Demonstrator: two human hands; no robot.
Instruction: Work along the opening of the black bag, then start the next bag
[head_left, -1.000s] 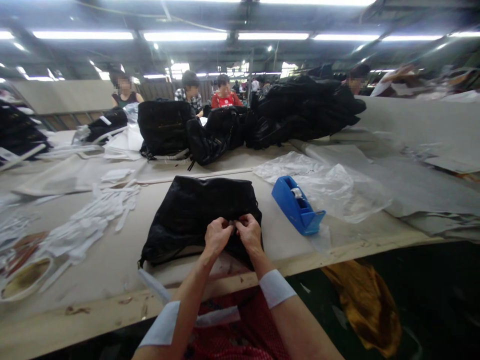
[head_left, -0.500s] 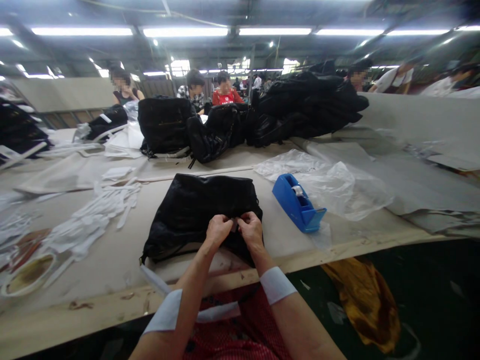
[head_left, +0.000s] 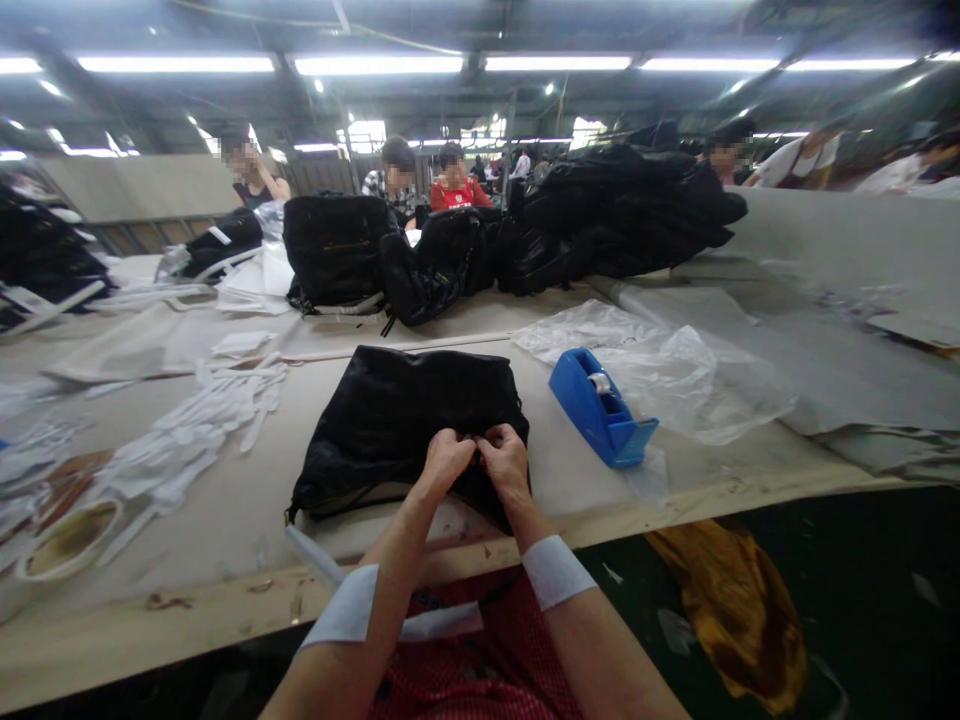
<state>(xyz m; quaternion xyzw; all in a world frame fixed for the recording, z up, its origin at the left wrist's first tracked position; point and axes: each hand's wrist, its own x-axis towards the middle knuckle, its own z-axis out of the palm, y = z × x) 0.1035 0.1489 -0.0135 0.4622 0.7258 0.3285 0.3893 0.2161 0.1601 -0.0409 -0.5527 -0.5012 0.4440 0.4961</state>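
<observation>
Item: one black bag, middle of the frame, lying on the worktable, its far edge toward frame centre, its lower-left corner drawn out toward a pale strip at the table's edge.

Handling, as judged: soft, limp body; light to moderate weight; surface faintly shiny, so possibly a little slick; not fragile, but apt to crease and sag wherever you leave it unsupported. Best hold: the firmer seams and edges, with a flat palm to steady the broad upper panel.

Grip, left: your left hand, just below and right of frame centre, fingers curled, thumb and fingertips closed in a pinch on the bag.

Grip, right: your right hand, just beside it, likewise pinching the bag, near its right edge. The two sets of fingertips nearly meet; the exact part pinched is too small to make out.

Bag relative to grip: most of it spreads above and left of your fingers; a narrow portion lies to the right, and some hangs below your right hand.

Adjacent: blue tape dispenser, right of centre, apart from the bag; crumpled clear plastic beyond it; white strips, left of frame.
</observation>
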